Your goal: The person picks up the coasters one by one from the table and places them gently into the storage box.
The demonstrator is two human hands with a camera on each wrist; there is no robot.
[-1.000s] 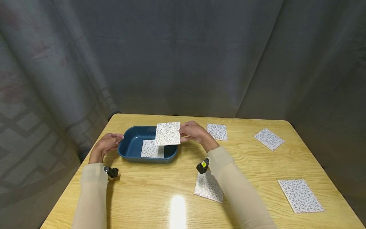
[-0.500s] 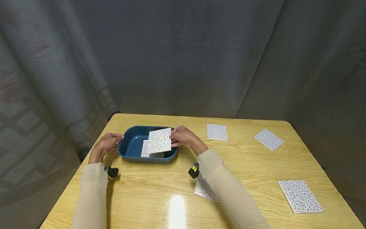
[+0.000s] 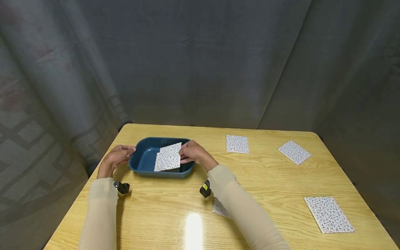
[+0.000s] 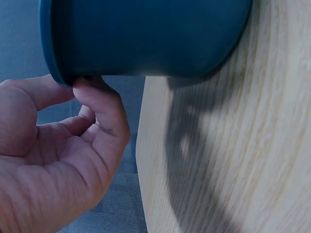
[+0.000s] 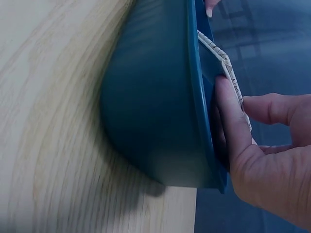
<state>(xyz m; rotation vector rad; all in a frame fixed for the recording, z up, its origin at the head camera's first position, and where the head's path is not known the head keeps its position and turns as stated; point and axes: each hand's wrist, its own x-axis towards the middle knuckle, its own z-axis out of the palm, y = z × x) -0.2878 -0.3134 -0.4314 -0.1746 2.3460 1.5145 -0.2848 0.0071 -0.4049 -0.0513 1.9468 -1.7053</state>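
Note:
My left hand (image 3: 117, 158) pinches the left rim of a dark blue plastic tub (image 3: 162, 174) between thumb and finger, as the left wrist view shows up close. Inside the tub's right end, my right hand (image 3: 196, 153) holds a white speckled square tile (image 3: 170, 156) by its right edge. The thumb is on the upper face and a finger beneath, seen in the right wrist view. That tile (image 5: 234, 80) is tilted, its right side raised. Beneath it a second speckled tile lies in the tub, mostly hidden.
Under my right forearm lies a partly covered speckled tile (image 3: 221, 208). Other tiles lie at the back (image 3: 237, 144), the far right (image 3: 294, 152) and the near right (image 3: 329, 214) of the wooden table (image 3: 156, 215). Grey curtains (image 3: 200, 62) hang behind.
My right hand has moved left and down, bringing the tile from above the tub's right rim into the tub, over the tile there. The left hand has stayed on the rim.

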